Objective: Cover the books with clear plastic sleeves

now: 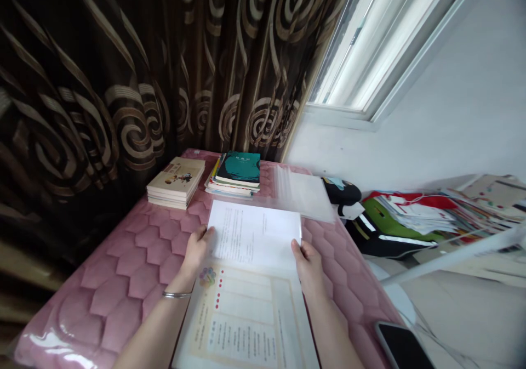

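Note:
An open book [246, 317] lies in front of me, its far page [255, 229] white with printed text and its near page cream with a flower picture and red dots. Clear plastic shows along the far and right edges of the book. My left hand [200, 247], with a silver bangle at the wrist, grips the left edge of the far page, thumb on top. On the opposite edge, my right hand [308, 265] does the same with its thumb over the page. The fingers beneath are hidden.
Behind the book stand a stack of cream books [176, 180] and a stack topped by a teal book [240, 166]. Clear plastic sleeves [308, 193] lie back right on the pink padded table [142, 254]. A phone [402, 347] rests near right; bags and papers [411, 213] sit beyond.

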Motion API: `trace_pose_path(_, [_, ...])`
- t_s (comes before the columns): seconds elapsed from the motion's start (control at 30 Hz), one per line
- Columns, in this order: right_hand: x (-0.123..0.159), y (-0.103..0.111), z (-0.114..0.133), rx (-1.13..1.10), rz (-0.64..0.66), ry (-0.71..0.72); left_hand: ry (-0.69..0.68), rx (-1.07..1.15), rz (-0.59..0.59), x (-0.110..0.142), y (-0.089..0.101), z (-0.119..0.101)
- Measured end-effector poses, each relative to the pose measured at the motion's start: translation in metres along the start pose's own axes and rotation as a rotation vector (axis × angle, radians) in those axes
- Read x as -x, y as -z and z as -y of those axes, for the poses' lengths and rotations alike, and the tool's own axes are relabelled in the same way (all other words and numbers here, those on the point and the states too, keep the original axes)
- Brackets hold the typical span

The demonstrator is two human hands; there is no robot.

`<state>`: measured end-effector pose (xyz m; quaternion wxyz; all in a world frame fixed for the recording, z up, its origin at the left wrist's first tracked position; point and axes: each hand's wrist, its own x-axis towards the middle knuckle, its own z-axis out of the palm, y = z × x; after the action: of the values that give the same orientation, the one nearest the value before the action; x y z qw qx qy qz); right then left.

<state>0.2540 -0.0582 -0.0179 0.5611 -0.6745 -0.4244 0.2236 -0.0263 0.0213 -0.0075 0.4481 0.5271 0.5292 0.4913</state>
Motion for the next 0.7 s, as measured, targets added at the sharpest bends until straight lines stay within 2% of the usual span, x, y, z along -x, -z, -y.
trace_pose_path(0.13, [0.000, -0.001, -0.001, -0.070, 0.028, -0.036, -0.006, -0.029, -0.019, 0.000, 0.001, -0.001])
trace_pose_path(0.43, [0.001, -0.001, 0.008, 0.070, -0.022, 0.010, -0.014, -0.039, -0.049, 0.002, -0.001, -0.004])
trace_pose_path(0.57, [0.003, -0.002, 0.009, 0.037, -0.036, 0.007, 0.012, 0.009, -0.015, 0.001, 0.000, -0.004])
trace_pose_path(0.7, [0.003, -0.003, 0.007, -0.051, -0.019, 0.004, 0.003, -0.025, -0.042, 0.001, 0.000, -0.003])
